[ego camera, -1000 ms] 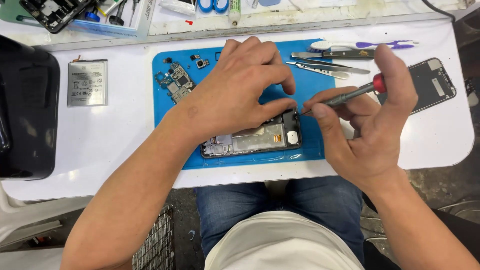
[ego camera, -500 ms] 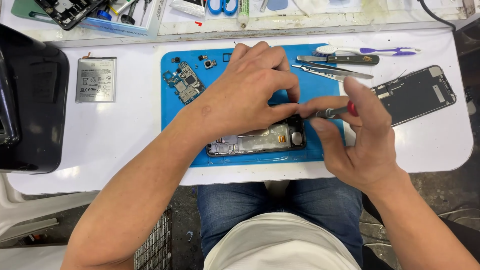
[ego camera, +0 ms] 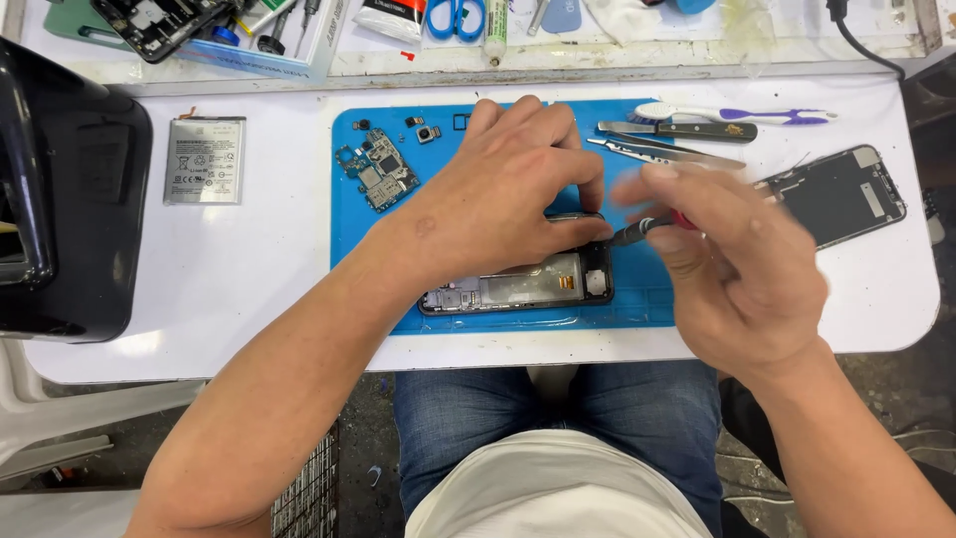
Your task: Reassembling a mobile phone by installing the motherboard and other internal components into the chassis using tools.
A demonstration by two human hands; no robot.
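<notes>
Left hand [ego camera: 508, 189] lies curled, palm down, on opened phone [ego camera: 518, 289], pinning it to blue mat [ego camera: 637, 299]. Right hand [ego camera: 727, 269], blurred, pinches screwdriver [ego camera: 637, 231], tip at phone's top corner. White table [ego camera: 249, 279].

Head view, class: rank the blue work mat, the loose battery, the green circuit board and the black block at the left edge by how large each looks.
1. Blue work mat
2. Black block, cut off by the frame
3. Battery
4. Green circuit board
</notes>
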